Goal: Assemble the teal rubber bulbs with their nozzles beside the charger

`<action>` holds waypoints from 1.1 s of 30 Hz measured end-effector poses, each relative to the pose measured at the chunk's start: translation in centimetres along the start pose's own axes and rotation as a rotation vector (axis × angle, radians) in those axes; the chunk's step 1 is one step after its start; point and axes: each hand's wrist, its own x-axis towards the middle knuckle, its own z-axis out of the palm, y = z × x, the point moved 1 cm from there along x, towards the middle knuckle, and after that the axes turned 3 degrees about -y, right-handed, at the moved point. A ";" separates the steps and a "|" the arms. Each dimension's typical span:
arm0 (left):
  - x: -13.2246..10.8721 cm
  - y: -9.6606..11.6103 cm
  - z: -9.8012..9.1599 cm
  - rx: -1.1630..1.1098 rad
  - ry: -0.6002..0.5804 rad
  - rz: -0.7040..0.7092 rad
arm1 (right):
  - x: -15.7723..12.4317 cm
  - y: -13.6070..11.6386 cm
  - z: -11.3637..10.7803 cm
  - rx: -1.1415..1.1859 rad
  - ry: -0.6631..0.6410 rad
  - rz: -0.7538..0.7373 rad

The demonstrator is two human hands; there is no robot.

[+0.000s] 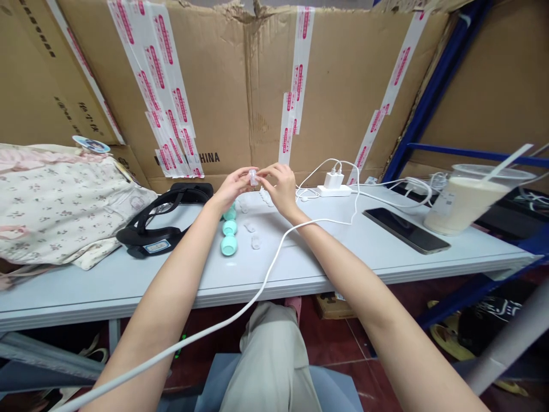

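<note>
My left hand (235,186) and my right hand (278,184) meet above the back of the grey table. Between their fingertips is a small clear plastic piece (253,177), pinched from both sides. Below my left wrist, mint-green round pieces (229,245) stand in a row running away from me. Several loose clear plastic pieces (255,242) lie just to the right of that row. Part of the green row is hidden behind my left hand, and more clear pieces (266,196) sit partly behind my right hand.
A black headset with straps (165,220) and a floral cloth bag (64,206) are on the left. At right are a phone (405,230), a drink cup with straw (465,200) and a charger on a power strip (334,190). A white cable (274,269) crosses in front of me. Cardboard (223,86) walls the back.
</note>
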 end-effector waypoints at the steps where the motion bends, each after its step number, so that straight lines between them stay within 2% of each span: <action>1: 0.0 0.0 0.1 -0.015 -0.004 -0.006 | 0.0 0.1 0.1 -0.008 0.003 -0.004; 21: -0.8 1.2 1.0 -0.099 -0.010 -0.059 | -0.1 0.6 0.2 -0.054 -0.054 -0.037; 26: -0.7 1.1 0.8 -0.125 -0.011 -0.052 | 0.0 0.6 0.4 0.005 -0.065 -0.050; 33: -0.8 1.2 0.6 -0.041 0.021 -0.055 | 0.3 1.3 0.7 0.131 -0.080 -0.057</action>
